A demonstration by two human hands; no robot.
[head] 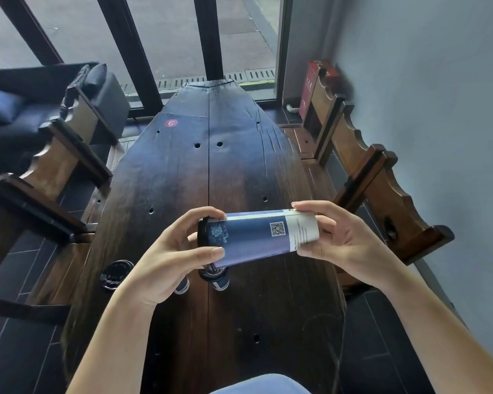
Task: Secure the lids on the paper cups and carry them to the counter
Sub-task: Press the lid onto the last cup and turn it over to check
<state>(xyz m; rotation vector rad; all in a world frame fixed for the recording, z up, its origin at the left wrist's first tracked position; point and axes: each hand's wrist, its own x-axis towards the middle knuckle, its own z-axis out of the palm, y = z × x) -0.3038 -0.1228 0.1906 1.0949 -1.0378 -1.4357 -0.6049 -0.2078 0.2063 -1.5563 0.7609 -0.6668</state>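
At the centre of the frame, both the left hand (165,251) and right hand (342,240) grip a blue paper cup (256,237) sideways above the table (239,166), its black lid (201,231) seemingly on.

Looks like a cafe or tea shop: long dark wood bench (239,172) with a red number-6 sticker (171,123), carved wooden chairs (382,183), street-facing glass front (168,38).
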